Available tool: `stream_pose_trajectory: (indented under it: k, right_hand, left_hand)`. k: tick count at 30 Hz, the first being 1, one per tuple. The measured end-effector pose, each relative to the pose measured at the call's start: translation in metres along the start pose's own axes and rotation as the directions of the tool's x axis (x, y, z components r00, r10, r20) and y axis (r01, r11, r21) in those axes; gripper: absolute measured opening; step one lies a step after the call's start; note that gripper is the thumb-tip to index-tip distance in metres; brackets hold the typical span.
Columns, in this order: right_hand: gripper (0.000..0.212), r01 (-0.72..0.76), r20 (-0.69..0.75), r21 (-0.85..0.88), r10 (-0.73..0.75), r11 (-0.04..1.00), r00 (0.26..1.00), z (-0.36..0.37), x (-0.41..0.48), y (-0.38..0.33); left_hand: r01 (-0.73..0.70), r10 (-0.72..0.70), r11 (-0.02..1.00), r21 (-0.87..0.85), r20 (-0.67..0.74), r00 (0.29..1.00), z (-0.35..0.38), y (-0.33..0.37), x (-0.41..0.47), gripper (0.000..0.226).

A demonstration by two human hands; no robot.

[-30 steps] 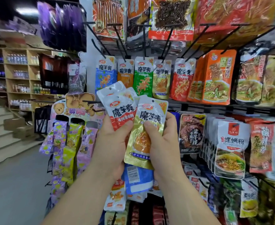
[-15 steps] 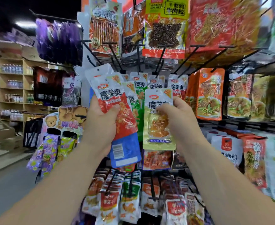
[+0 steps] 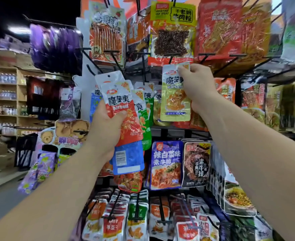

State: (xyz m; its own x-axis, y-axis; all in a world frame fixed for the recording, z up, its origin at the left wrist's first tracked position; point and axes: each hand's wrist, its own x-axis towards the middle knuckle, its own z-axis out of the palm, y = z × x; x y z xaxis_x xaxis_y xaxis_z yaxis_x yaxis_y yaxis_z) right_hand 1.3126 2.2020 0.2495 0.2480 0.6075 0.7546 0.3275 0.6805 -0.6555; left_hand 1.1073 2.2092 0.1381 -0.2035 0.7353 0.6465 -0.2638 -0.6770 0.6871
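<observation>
**A:** Right grip (image 3: 197,84)?
**B:** Fingers and thumb pinch the top corner of the yellow packet (image 3: 175,101), which is raised just under a black peg hook (image 3: 171,57). The packet dangles in front of the hanging row (image 3: 147,97). I cannot tell if it is threaded.
**A:** Why the corner?
**B:** Judgement: it keeps the top centre free for the peg and lets the packet hang plumb.
**A:** Left grip (image 3: 106,129)?
**B:** Curled round a fanned stack, with the thumb pressed across the red packet (image 3: 118,100) and a blue packet (image 3: 129,157) behind, back side out. It is held lower, beside the rack. Probably the supply for the next pegs.
</observation>
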Motion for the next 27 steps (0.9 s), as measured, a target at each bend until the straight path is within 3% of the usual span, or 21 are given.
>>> stream_pose_trajectory:
  k: [2,6,10,17,24,27]
  right_hand:
    - [0.043,-0.006,-0.012,-0.016,0.006,1.0,1.0,0.005,0.007,0.001]
    - [0.035,-0.036,-0.031,-0.012,0.035,0.999,0.999,0.014,0.011,0.004]
    - [0.051,-0.004,-0.049,-0.038,0.002,0.999,0.999,0.014,0.015,0.007]
    - [0.03,0.015,-0.016,-0.088,-0.016,0.996,1.0,0.011,0.01,0.008]
    - [0.055,0.015,-0.041,-0.088,-0.019,0.996,0.999,0.013,0.02,0.009]
    - [0.056,0.006,-0.027,-0.115,-0.009,0.993,1.0,0.013,0.026,0.015]
  left_hand:
    - [0.024,-0.024,0.999,-0.024,0.009,1.0,-0.001,-0.002,-0.001,0.03]
    - [0.043,-0.042,0.999,-0.02,0.018,0.999,-0.004,-0.007,-0.004,0.034]
    - [0.063,-0.062,0.997,-0.043,0.023,0.998,-0.006,-0.012,-0.005,0.036]
    - [0.073,-0.072,0.997,-0.04,0.026,0.997,-0.004,-0.013,-0.01,0.033]
    - [0.063,-0.062,0.998,-0.026,0.03,0.998,-0.004,-0.012,-0.011,0.035]
    - [0.063,-0.062,0.997,-0.035,0.031,0.998,-0.003,-0.012,-0.012,0.034]
